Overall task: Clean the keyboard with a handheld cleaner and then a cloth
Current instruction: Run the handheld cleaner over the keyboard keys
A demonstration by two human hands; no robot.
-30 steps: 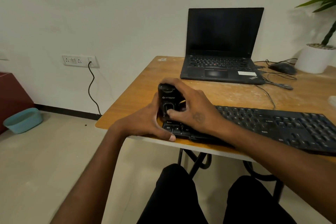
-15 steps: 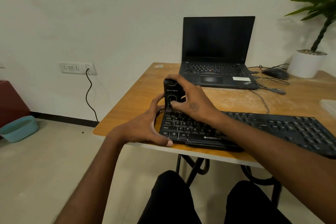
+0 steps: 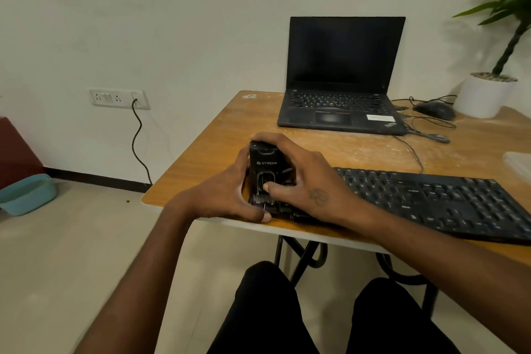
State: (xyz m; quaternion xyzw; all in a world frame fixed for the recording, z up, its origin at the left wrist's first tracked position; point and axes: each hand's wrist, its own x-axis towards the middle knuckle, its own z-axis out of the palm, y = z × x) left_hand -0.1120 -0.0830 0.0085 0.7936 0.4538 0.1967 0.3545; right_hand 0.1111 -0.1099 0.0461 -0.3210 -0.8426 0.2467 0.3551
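Drawn back toward the keyboard's (image 3: 425,198) near-left corner, the handheld cleaner (image 3: 265,169) stands upright, right hand (image 3: 304,178) wrapped around it, left hand (image 3: 230,195) steadying the corner; small, rigid, probably light, best gripped mid-body.

A plain office corner: wooden desk (image 3: 218,146) with laptop (image 3: 342,77), mouse (image 3: 434,110), potted plant (image 3: 488,89), wall sockets (image 3: 117,98).

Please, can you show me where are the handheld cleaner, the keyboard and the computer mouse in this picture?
handheld cleaner (image 3: 266,164): head view, on its black front face by the logo.
keyboard (image 3: 431,195): head view, on the keys in the middle of the board.
computer mouse (image 3: 434,110): head view, on its rounded top.
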